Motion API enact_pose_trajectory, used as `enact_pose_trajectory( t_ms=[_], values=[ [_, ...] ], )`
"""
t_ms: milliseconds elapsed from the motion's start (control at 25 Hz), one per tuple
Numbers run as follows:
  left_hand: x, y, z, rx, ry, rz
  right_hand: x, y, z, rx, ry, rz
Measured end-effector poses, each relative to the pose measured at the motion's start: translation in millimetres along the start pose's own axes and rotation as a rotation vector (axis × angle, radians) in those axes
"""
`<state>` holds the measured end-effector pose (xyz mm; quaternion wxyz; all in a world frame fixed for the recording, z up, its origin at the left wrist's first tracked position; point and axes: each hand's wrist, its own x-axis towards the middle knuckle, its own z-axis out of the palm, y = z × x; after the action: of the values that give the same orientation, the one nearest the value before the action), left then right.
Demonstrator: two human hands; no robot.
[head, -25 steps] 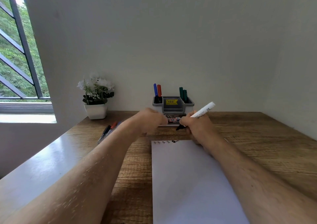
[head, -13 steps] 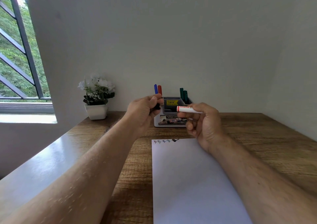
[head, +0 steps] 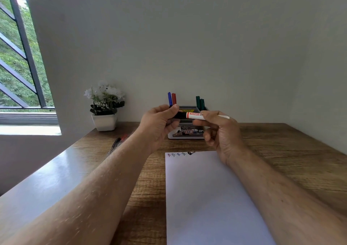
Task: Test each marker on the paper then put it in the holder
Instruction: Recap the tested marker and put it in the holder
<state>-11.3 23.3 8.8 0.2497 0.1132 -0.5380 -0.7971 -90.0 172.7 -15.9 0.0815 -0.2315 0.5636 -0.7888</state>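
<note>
A white marker (head: 195,115) is held level just in front of the grey holder (head: 187,132), gripped by the right hand (head: 221,132), while its black cap (head: 178,115) is pinched by the left hand (head: 159,124). Capping appears under way; next, the marker must be dropped upright into the holder. The paper (head: 206,197) lies nearer than the holder.

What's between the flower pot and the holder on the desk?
In the head view, only bare wood desk shows between the flower pot and the holder; the left hand hides the stretch nearest the holder.
</note>
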Motion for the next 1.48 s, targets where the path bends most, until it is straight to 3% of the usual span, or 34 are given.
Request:
enact_pose_trajectory(
  t_ms=[360,560,1080,1320,1480],
  values=[
    [6,-1,-10,0.029,0.094,0.085,-6,1,2,-0.501,-0.027,-0.302],
    [9,-4,-12,0.01,0.119,0.083,-9,5,6,-0.636,-0.066,-0.348],
    [15,-10,-10,-0.009,0.169,0.081,-6,6,16,-0.612,-0.038,-0.278],
    [14,-12,-8,0.053,0.176,0.115,1,7,16,-0.437,-0.069,-0.05],
    [6,-16,-3,0.049,0.091,0.102,2,10,12,-0.438,-0.065,-0.018]
  ],
)
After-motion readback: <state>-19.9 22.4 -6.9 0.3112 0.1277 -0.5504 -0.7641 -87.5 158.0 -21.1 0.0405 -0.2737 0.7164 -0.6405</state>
